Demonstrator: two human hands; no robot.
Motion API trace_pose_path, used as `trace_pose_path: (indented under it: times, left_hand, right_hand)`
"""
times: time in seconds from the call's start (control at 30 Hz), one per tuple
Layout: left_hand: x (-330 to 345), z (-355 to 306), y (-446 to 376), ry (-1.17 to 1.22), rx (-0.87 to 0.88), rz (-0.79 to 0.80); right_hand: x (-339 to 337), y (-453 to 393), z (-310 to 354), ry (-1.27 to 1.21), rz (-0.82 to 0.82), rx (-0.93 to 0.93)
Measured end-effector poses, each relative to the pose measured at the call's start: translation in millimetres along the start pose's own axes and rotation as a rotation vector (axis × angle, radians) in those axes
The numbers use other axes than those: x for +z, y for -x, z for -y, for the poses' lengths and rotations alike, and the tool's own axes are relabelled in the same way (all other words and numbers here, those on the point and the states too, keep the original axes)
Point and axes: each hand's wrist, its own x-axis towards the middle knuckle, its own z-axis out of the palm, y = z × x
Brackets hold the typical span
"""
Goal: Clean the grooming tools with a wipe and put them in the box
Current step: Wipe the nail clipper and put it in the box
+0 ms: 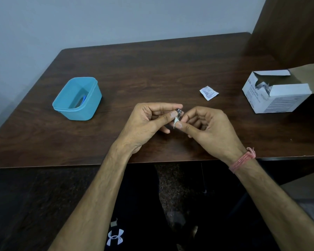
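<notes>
- Two bare hands work above the near edge of the bench (152,73), about midway along it.
- Left hand (149,122): grip closed, thumb and forefinger pinching a small metal nail clipper (179,113) at its upper end; the clipper is held off the surface, roughly upright.
- Right hand (209,130): grip closed, thumb and fingertips pinching a small folded white wipe (176,121) against the lower end of the clipper. Wipe and clipper are touching; most of the wipe is hidden by the fingers.
- A pink thread band (243,159) sits on the right wrist.
- Blue plastic box (91,105): open, no lid on, standing toward the left edge of the bench, well apart from the hands. Inside, a blue item (83,99) lies against the far-right wall; too dim to identify.
- Torn white sachet (209,93): lies flat on the bench beyond the right hand, between the hands and the carton.
- White cardboard carton (279,98): stands at the right edge, top flaps torn open, printed text on its sides too blurred to read.
- Bench surface is dark wood grain; its far edge meets a pale wall.
</notes>
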Motion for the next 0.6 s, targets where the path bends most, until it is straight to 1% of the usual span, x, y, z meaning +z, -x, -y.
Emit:
trace_pose_path:
  times: [0.2,0.4,0.53,0.6]
  left_hand:
    - [0.5,0.6,-0.4,0.001,-0.007,0.001]
    - [0.9,0.0,-0.1,-0.018,-0.005,-0.001]
    - [1.3,0.3,-0.7,-0.029,-0.002,0.014]
    - [1.1,0.1,-0.7,-0.031,-0.002,0.011]
  right_hand:
    - [-2.3,-1.4,3.5,-0.051,-0.062,0.025]
    - [-2.1,0.7,1.4,-0.017,0.031,-0.004]
    - [-1.8,-0.8,3.0,-0.044,-0.046,0.02]
    - [-2.7,-0.8,3.0,-0.041,-0.047,0.023]
